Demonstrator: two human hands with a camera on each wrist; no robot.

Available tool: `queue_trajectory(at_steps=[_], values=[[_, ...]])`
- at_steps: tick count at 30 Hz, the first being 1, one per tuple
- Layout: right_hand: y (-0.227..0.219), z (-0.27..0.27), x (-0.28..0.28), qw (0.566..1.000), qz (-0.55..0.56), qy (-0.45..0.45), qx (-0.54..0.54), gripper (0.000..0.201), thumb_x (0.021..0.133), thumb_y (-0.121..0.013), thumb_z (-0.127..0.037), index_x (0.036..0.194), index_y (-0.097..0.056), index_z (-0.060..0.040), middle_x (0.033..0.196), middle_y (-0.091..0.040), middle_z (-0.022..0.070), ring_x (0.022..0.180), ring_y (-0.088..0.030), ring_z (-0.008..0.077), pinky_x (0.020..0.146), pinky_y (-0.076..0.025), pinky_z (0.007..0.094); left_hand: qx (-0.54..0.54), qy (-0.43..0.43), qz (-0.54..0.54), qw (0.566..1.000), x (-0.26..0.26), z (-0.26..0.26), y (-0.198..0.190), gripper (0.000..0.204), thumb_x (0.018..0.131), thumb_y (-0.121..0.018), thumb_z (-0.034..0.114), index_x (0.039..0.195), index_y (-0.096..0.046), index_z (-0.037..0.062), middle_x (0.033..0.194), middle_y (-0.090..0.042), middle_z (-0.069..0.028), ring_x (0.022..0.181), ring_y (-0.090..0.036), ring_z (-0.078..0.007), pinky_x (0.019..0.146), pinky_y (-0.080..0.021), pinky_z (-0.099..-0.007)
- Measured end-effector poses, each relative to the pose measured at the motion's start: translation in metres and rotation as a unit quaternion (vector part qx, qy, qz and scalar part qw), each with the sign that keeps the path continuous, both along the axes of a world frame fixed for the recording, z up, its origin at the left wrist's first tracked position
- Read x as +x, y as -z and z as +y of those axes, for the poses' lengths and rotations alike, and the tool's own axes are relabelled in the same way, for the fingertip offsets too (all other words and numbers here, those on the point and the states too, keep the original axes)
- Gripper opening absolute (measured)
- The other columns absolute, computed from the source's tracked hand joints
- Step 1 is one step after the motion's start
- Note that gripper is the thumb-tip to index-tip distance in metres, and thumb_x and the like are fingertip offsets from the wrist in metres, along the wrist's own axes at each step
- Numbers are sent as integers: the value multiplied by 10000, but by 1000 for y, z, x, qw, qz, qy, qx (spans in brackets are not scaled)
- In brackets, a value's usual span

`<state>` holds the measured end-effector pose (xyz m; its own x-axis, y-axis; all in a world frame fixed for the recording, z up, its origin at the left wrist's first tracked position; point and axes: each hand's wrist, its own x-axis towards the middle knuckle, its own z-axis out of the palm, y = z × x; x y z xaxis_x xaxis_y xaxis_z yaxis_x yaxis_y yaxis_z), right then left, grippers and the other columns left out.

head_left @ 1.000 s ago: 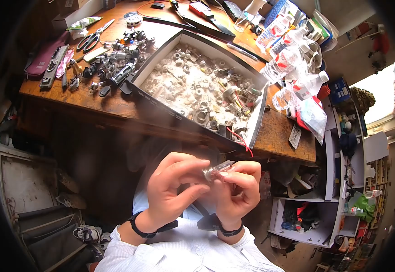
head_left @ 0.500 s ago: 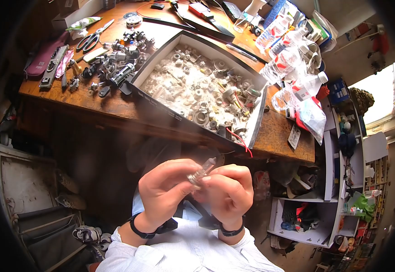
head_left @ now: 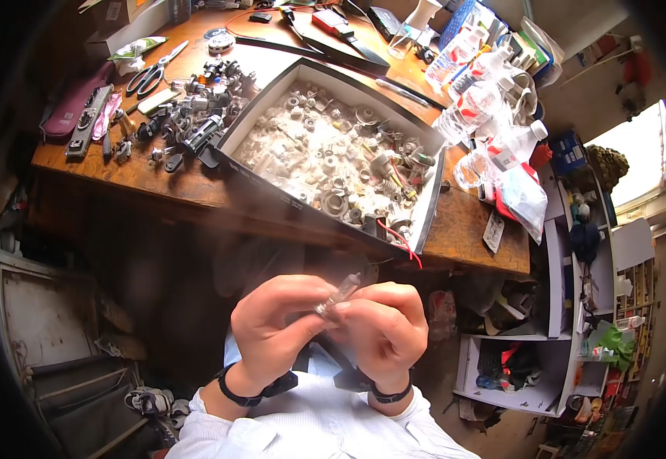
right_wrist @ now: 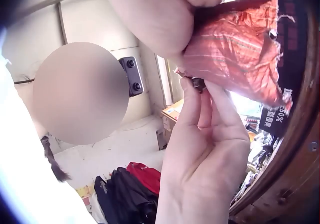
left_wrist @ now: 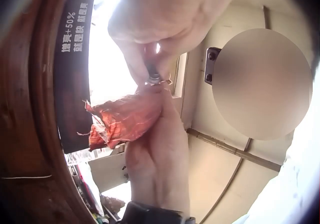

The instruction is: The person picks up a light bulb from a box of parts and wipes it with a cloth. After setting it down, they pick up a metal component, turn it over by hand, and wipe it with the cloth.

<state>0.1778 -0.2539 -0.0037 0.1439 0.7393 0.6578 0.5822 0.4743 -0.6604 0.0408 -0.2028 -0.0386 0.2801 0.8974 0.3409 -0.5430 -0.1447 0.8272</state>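
A small clear glass bulb with a metal base (head_left: pixel 341 294) is held over the lap, tilted with its glass tip up and to the right. The left hand (head_left: pixel 276 321) pinches the base end between thumb and fingers. From the other side, the right hand (head_left: pixel 388 333) grips it, fingertips close to the left ones. A crumpled red woven piece (left_wrist: pixel 125 120) hangs from the right hand (left_wrist: pixel 157 159) in the left wrist view. The right wrist view shows this red piece (right_wrist: pixel 237 51) too, with the left hand's fingers (right_wrist: pixel 190 104) at the bulb's dark end.
On the wooden desk (head_left: pixel 172 180) stands a black-edged box (head_left: pixel 295 203) of small parts under whitish debris. Loose bulbs and sockets (head_left: pixel 211 99) and scissors (head_left: pixel 157 70) lie to its left. Plastic bottles (head_left: pixel 474 107) are at the right, above a shelf unit (head_left: pixel 558 283).
The left hand, its fingers apart near the bulb a second ago, has closed on the base. Both hands have shifted slightly left, and the bulb has turned more upright.
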Motion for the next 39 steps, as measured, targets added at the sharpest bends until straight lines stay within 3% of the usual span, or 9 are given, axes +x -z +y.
queue_trajectory(at_steps=[3, 10, 12, 18, 21, 26, 28, 34, 39], values=[[2, -4, 0, 998, 56, -4, -30, 208, 768, -728, 78, 954, -715, -16, 937, -608, 88, 740, -623, 145, 596, -507, 248, -95, 64, -59, 992, -1, -1, 2, 253, 777, -677, -145, 1021, -636, -94, 1038, -652, -187, 900, -667, -216, 757, -583, -309], [6, 5, 11, 1000, 18, -3, -11, 183, 792, -696, 103, 944, -710, 3, 954, -602, 101, 699, -621, 126, 568, -519, 222, -69, 70, -103, 990, 4, 5, -5, 234, 795, -716, -86, 1013, -631, -91, 1024, -635, -181, 879, -668, -216, 767, -585, -321], [4, 0, 5, 992, 124, 8, -28, 175, 792, -693, 105, 936, -710, 7, 942, -605, 105, 718, -628, 130, 574, -516, 227, -50, 42, -75, 995, 5, 4, -3, 233, 790, -704, -106, 1012, -637, -80, 1039, -623, -177, 920, -659, -219, 794, -579, -324], [4, 1, 14, 984, 156, -64, -50, 162, 793, -757, -4, 920, -658, 6, 956, -582, 95, 808, -601, 125, 679, -499, 230, 7, 21, 35, 999, 8, 3, -9, 280, 757, -682, -141, 1024, -648, -65, 1062, -618, -174, 965, -649, -225, 834, -567, -305], [10, 1, 10, 896, 401, -149, -120, 324, 815, -732, 29, 1019, -485, -22, 980, -508, 51, 877, -548, 104, 780, -479, 235, 93, -27, 127, 987, 8, 7, -14, 289, 712, -714, -104, 984, -690, -8, 994, -689, -155, 915, -681, -244, 775, -566, -319], [5, 0, 15, 888, 384, -139, -212, 303, 830, -720, 27, 1013, -486, -33, 990, -522, 52, 842, -574, 66, 708, -496, 202, 215, -82, 192, 954, 10, 8, -19, 291, 696, -750, -61, 974, -703, 10, 980, -709, -153, 866, -702, -263, 767, -567, -322], [10, 1, 16, 894, 374, -189, -160, 255, 858, -692, 29, 1017, -495, -6, 1007, -536, 64, 843, -599, 85, 711, -521, 216, 198, -76, 183, 960, 8, 6, -15, 295, 690, -757, -64, 973, -708, 4, 971, -710, -161, 864, -706, -263, 774, -566, -317], [7, -1, 26, 823, 458, -243, -233, 152, 903, -627, 36, 993, -507, 10, 985, -537, 67, 839, -638, 123, 689, -567, 248, -68, 39, 50, 996, 4, 1, -5, 290, 726, -702, -138, 1002, -704, -50, 981, -711, -168, 918, -694, -220, 798, -562, -301], [10, 0, 19, 833, 464, -203, -223, 174, 895, -649, 20, 966, -494, -14, 945, -547, 47, 799, -642, 111, 660, -557, 229, 29, -12, 115, 993, 6, 6, -8, 257, 739, -714, -99, 991, -708, -48, 997, -715, -171, 893, -699, -219, 785, -556, -293]])
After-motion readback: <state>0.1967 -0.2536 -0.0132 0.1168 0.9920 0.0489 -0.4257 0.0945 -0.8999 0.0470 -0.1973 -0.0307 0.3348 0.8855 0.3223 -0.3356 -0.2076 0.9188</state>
